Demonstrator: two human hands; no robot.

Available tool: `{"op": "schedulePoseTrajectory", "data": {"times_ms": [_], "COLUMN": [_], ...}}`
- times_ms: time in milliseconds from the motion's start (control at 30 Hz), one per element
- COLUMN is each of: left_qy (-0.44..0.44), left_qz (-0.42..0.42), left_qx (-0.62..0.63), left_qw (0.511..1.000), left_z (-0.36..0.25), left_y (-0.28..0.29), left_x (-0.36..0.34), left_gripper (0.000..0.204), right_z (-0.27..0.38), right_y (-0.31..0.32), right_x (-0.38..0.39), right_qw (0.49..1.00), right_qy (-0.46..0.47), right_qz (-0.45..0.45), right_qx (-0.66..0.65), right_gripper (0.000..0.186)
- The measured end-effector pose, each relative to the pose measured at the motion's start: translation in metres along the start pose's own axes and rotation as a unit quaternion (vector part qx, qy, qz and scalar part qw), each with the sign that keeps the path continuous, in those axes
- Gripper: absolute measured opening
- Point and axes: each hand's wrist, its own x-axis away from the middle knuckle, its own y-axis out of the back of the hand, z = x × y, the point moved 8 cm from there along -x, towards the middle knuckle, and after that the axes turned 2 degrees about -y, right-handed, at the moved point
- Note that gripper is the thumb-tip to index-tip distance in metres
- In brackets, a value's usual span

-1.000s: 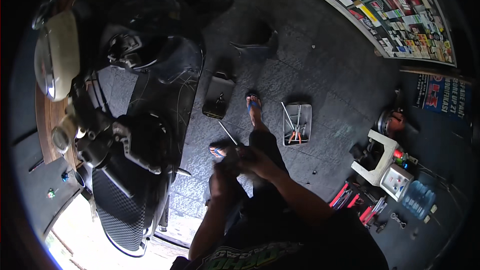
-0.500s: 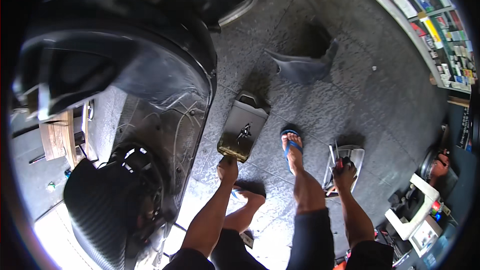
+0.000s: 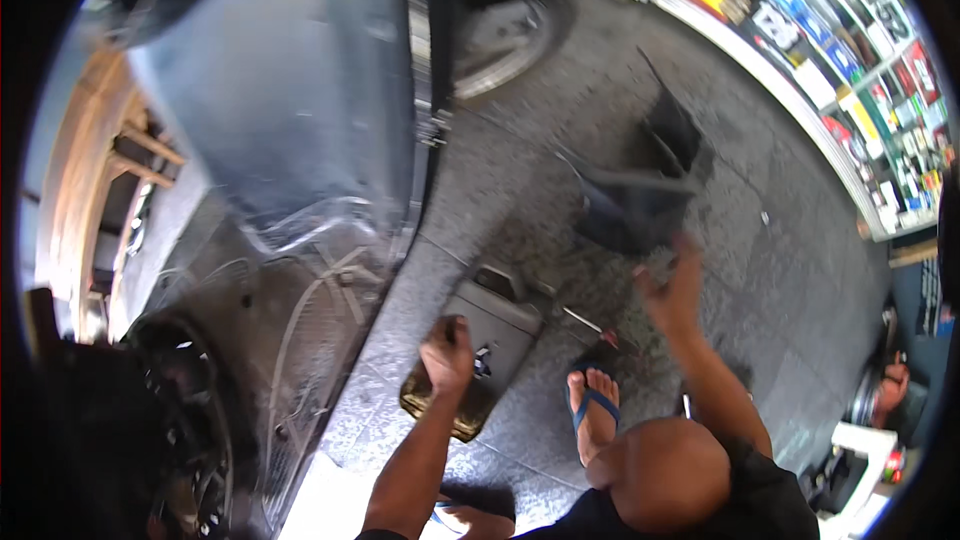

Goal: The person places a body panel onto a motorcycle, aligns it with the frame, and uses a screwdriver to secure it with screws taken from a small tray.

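Likely light, rigid and oily-slick; best gripped at the raised rim. Shallow grey metal tray [image 3: 495, 325] on the concrete floor [image 3: 640, 190], beside the motorcycle [image 3: 290, 140], small dark parts inside, brownish oily near end. Left hand [image 3: 447, 355] curled over tray's near left edge, apparently gripping. Right hand [image 3: 672, 285] raised, blurred, fingers loosely spread, holding nothing discernible. Sandalled foot [image 3: 595, 410] just right of tray.

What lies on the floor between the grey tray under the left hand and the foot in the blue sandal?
In the head view, a thin metal rod lies on the dark floor between the grey tray under the left hand and the sandalled foot; otherwise bare floor.
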Motion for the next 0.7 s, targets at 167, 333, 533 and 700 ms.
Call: {"op": "schedulePoseTrajectory", "data": {"times_ms": [167, 333, 533, 700], "left_qy": [-0.09, -0.058, -0.137, -0.134], "left_qz": [0.223, 0.22, 0.21, 0.213], "left_qx": [-0.063, -0.027, -0.023, -0.019], "left_qw": [0.969, 0.973, 0.968, 0.968], "left_z": [-0.053, -0.11, -0.128, -0.152], "left_y": [-0.003, 0.066, 0.106, 0.114], "left_x": [0.033, 0.039, 0.049, 0.035], "left_gripper": [0.022, 0.021, 0.023, 0.025], "right_z": [-0.003, -0.037, 0.006, -0.001], "right_y": [0.036, 0.042, 0.102, 0.213], "right_x": [-0.123, -0.146, -0.127, -0.104], "right_qw": [0.973, 0.93, 0.94, 0.922], "right_qy": [0.006, 0.018, 0.143, 0.335], "right_qz": [0.172, 0.279, 0.187, 0.077], "right_qx": [0.154, 0.239, 0.248, 0.176], "right_gripper": [0.091, 0.071, 0.05, 0.041]}}
